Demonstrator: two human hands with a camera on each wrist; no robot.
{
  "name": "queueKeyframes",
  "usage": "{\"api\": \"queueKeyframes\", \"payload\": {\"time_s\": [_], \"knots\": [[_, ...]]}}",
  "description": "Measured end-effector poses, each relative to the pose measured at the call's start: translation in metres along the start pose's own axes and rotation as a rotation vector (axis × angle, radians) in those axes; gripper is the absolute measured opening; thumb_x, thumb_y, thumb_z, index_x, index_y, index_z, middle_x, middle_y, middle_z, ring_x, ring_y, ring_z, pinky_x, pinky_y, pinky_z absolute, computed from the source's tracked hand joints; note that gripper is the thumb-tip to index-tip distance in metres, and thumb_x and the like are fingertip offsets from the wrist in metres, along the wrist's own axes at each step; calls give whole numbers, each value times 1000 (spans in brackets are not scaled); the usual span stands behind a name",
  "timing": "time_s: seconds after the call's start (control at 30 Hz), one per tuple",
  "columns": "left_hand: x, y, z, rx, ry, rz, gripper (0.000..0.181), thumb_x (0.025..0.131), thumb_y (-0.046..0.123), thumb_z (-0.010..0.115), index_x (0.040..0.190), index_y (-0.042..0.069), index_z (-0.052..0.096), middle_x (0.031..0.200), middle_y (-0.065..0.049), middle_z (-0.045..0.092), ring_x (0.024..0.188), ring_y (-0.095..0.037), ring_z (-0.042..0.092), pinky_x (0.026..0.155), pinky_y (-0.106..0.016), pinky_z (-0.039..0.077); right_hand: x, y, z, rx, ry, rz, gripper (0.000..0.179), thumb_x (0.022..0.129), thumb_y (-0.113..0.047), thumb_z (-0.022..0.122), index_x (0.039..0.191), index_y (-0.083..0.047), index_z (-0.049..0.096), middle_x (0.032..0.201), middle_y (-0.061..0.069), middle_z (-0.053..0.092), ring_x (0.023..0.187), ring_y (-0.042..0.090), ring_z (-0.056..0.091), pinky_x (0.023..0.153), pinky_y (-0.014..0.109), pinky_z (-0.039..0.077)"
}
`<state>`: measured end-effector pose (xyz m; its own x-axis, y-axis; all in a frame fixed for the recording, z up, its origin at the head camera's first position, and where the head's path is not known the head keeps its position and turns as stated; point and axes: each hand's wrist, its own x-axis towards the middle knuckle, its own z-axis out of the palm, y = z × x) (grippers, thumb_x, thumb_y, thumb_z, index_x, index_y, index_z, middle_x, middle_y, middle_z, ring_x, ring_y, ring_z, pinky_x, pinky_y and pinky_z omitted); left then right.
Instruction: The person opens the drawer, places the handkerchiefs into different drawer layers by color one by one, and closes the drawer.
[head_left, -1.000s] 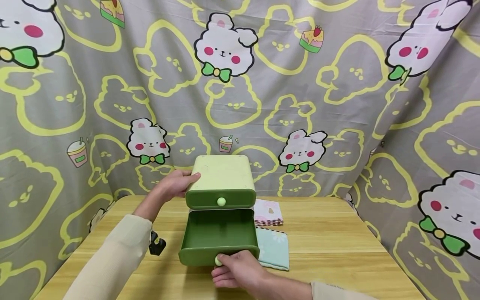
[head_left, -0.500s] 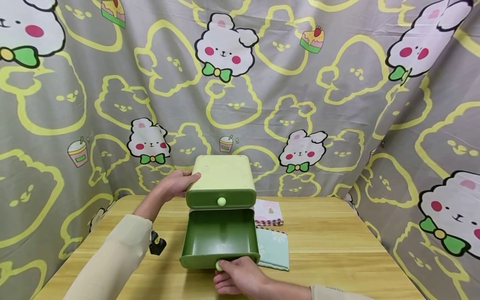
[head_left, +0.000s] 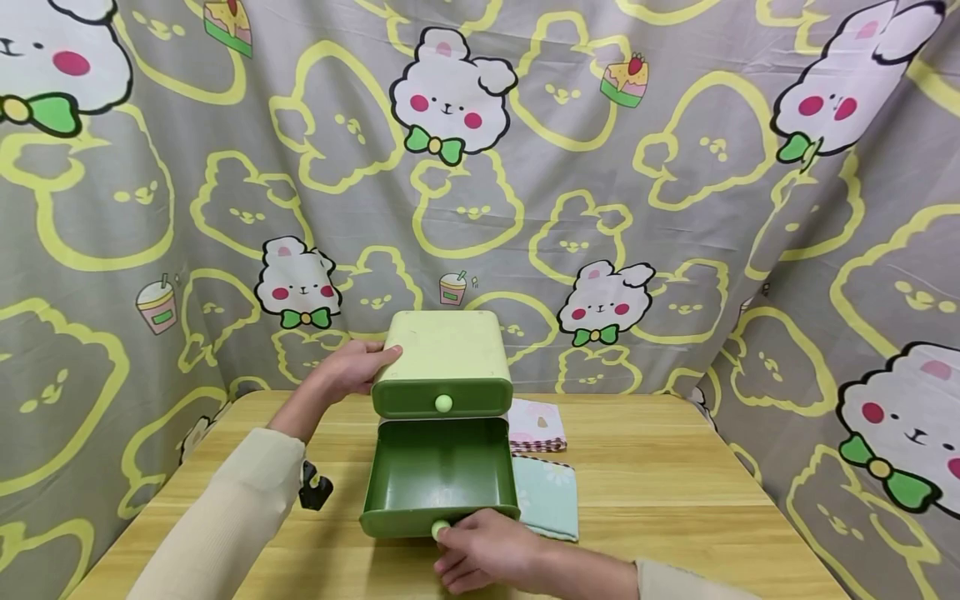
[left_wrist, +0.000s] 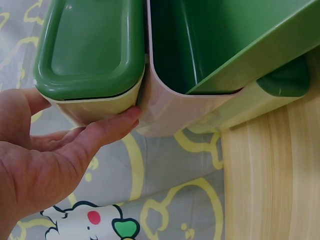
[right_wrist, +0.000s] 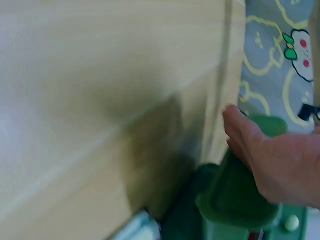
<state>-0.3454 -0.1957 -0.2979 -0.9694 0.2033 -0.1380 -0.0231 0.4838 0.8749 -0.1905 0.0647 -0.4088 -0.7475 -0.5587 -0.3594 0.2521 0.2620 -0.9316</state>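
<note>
A small plastic drawer cabinet [head_left: 446, 342] with a pale yellow-green top and green fronts stands on the table. Its middle drawer [head_left: 442, 467] is pulled far out and nothing shows inside it; the upper drawer [head_left: 420, 400] is closed. In the left wrist view a lower drawer front [left_wrist: 285, 80] shows under the open one. My left hand [head_left: 352, 367] grips the cabinet's upper left side, thumb over the top edge. My right hand [head_left: 487, 550] is at the pulled-out drawer's round knob [head_left: 440, 530], thumb tip right at its edge, fingers loosely bent below.
Two folded cloths, a pink-white one [head_left: 536, 423] and a mint one [head_left: 551, 496], lie on the wooden table [head_left: 660, 492] right of the cabinet. A patterned curtain [head_left: 675, 250] hangs behind and at both sides. A black fitting [head_left: 315, 487] sits by my left wrist.
The middle drawer came out slightly further toward me, then stopped. My right hand has since shifted a little to the right, with its thumb at the knob's edge. My left hand stayed put.
</note>
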Motion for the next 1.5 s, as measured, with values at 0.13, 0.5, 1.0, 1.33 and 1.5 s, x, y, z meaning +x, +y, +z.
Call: {"api": "queueKeyframes", "payload": {"time_s": [0.13, 0.5, 1.0, 1.33, 1.5], "knots": [[0, 0, 0, 9, 0, -4, 67, 108, 40, 46, 158, -2, 30, 122, -17, 62, 87, -12, 64, 81, -30, 57, -6, -13, -16, -161, -145, 11, 36, 106, -20, 54, 125, 9, 61, 113, 20, 69, 109, 37, 67, 94, 48, 56], [1, -1, 0, 3, -11, 6, 67, 108, 41, 46, 158, -2, 31, 118, -15, 63, 86, -11, 64, 85, -34, 57, -15, -55, -57, -382, -296, -26, 37, 106, -28, 54, 120, 2, 71, 105, 19, 74, 99, 32, 73, 88, 42, 59], [0, -3, 0, -14, -18, 21, 67, 108, 41, 47, 157, -2, 31, 120, -16, 64, 88, -11, 64, 87, -35, 57, -5, -63, -147, -227, -7, -100, 49, 108, -30, 50, 119, 15, 62, 92, 13, 71, 81, 19, 71, 82, 41, 61], [0, -2, 0, -11, -24, 27, 67, 108, 41, 47, 157, -2, 31, 118, -15, 65, 88, -11, 64, 84, -33, 57, 2, -4, -196, -102, 177, -6, 54, 109, -31, 44, 128, 18, 53, 100, 16, 68, 84, 20, 71, 84, 40, 61], [-1, -2, 0, -14, -25, 36, 66, 108, 40, 47, 157, -2, 33, 108, -10, 66, 84, -10, 63, 80, -31, 56, 1, 21, -210, -28, 227, 41, 58, 109, -30, 42, 132, 24, 44, 103, 21, 66, 82, 21, 71, 85, 41, 60]]}}
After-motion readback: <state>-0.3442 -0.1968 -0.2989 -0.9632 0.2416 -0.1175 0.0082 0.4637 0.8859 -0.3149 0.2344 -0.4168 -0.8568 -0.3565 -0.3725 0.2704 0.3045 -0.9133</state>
